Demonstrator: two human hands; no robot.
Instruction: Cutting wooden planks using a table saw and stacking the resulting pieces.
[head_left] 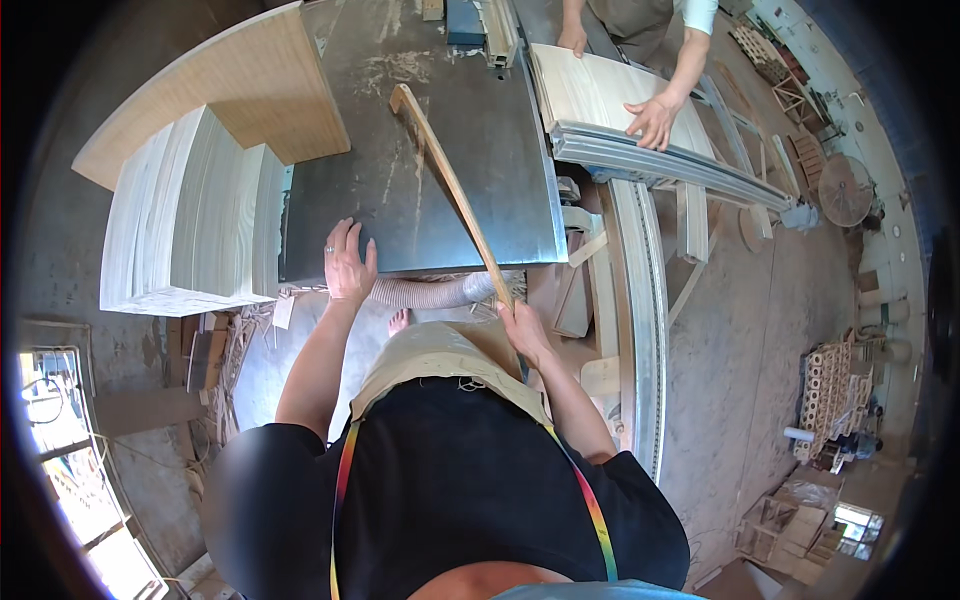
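My right hand (522, 327) grips the near end of a long thin wooden strip (450, 180) that slants up and away over the grey metal saw table (470, 150). My left hand (347, 265) rests flat with spread fingers on the table's near edge, holding nothing. A tall stack of pale wood panels (190, 215) stands to my left, with one wider panel (215, 85) lying on top. Across the table another person's two hands (652, 118) press on a pale board (610, 95) lying on the sliding carriage.
A ribbed dust hose (430, 292) runs under the table's near edge. A curved metal rail (640, 300) stretches along the right side. Wooden offcuts and small wooden frames (830, 385) lie on the floor at right. Sawdust covers the table's far part.
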